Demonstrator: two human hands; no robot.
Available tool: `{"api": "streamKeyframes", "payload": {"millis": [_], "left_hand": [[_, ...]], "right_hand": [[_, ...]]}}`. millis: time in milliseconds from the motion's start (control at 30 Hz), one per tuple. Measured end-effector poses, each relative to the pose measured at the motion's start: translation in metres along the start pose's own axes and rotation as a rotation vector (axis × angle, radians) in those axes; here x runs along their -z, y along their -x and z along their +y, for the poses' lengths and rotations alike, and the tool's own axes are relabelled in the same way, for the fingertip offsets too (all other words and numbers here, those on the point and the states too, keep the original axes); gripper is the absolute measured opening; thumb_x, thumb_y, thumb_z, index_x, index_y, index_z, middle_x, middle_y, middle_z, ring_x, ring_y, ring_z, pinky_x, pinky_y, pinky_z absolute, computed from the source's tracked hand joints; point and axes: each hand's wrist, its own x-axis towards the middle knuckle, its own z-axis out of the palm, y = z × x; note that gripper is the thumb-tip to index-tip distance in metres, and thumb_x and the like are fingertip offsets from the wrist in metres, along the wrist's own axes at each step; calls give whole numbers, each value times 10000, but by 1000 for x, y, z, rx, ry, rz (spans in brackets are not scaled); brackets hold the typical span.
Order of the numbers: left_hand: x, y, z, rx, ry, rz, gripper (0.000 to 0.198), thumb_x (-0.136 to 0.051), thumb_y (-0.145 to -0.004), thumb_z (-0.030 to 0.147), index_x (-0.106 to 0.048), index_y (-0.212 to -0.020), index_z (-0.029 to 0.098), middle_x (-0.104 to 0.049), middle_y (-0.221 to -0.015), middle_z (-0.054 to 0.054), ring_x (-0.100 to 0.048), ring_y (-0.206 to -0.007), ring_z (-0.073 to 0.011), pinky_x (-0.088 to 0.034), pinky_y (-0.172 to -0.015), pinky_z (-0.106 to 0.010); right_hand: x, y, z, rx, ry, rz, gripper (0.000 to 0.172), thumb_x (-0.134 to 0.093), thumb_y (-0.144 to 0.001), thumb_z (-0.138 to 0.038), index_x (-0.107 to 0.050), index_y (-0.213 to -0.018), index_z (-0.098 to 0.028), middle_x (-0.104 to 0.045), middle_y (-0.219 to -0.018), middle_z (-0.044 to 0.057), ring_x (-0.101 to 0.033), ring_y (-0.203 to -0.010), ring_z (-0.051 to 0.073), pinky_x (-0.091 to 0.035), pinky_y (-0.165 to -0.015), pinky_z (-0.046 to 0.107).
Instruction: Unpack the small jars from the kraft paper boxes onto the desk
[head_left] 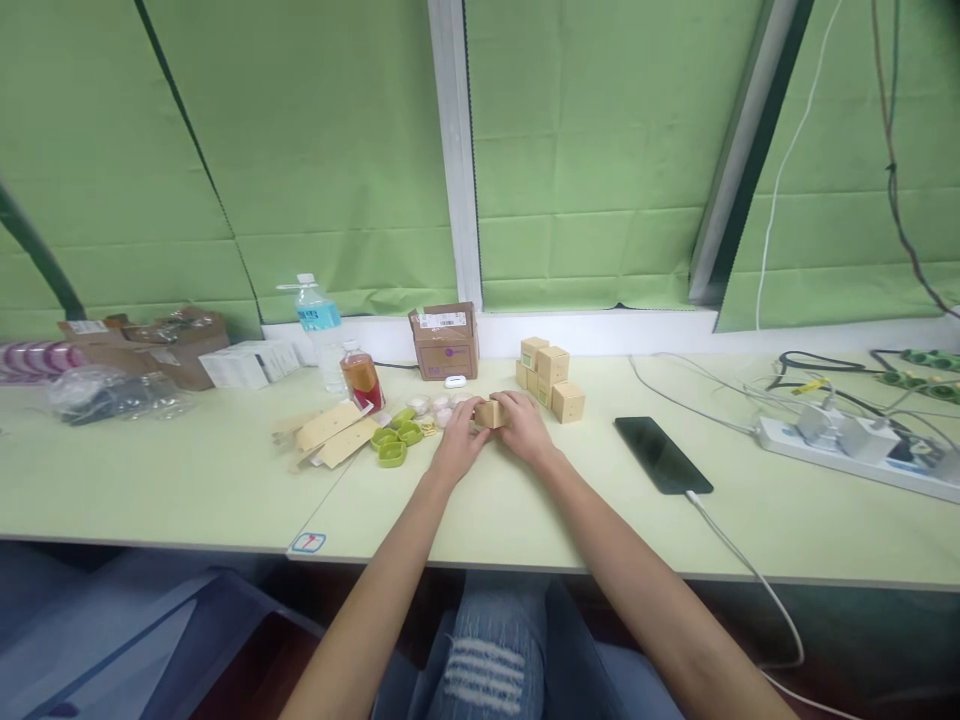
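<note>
Between my two hands, low over the table, is a small brown cardboard box (490,413). My left hand (459,441) grips its left side, and my right hand (520,424) holds it from the right. Just behind my right hand stands a stack of similar small boxes (553,364). To the left of my left hand lie several green plastic cups (391,453) and some pale pink round pieces (442,405). Farther left is a loose pile of flat brown cardboard pieces (335,430).
An amber drink bottle (361,377) and a clear water bottle (319,330) stand at the back left. Behind my hands are a larger carton (445,343) and a white earbud case (455,382). To the right lie a cabled black phone (663,454) and a power strip (855,458).
</note>
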Motion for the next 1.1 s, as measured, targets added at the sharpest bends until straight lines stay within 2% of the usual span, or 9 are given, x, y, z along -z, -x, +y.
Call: {"api": "streamKeyframes", "payload": {"millis": [333,533,733,900,1100], "left_hand": [[0,-1,1,7,-5,-2,542,-636,-819,124,-507,-1331,246,-559,-1301,-96,-599,-1127,-235,-617,-737,-308],[4,0,6,-14,-103,-15,505,-665,-824,166,-520,-1300,248,-606,-1246,-80,-621,-999,-219,-565,-822,-362],[6,1,11,-16,-237,-7,411,-726,-813,225,-527,-1172,236,-611,-1095,-43,-604,-925,-209,-499,-853,-364],[6,0,18,-17,-354,3,345,-742,-815,271,-506,-1062,228,-567,-1076,-44,-576,-998,-242,-478,-808,-355],[5,-2,24,-43,-496,-1,333,-759,-819,314,-465,-952,231,-555,-1035,-42,-555,-975,-250,-456,-752,-348]], "right_hand": [[-2,0,4,16,-4,-24,666,-584,-734,-73,-552,-1382,-226,-604,-1380,106,-503,-1298,273,-310,-1151,458],[-1,-2,7,54,-17,-50,615,-612,-758,-100,-569,-1363,-203,-625,-1343,116,-528,-1266,272,-350,-1123,423],[2,0,3,65,11,-74,612,-602,-745,-66,-583,-1339,-216,-614,-1349,100,-520,-1265,263,-332,-1137,433],[6,1,-4,71,38,-93,609,-582,-736,-47,-593,-1306,-260,-593,-1379,90,-490,-1318,266,-274,-1172,521],[9,2,-7,89,52,-79,623,-539,-728,-20,-590,-1294,-277,-588,-1397,86,-468,-1359,271,-214,-1187,619]]}}
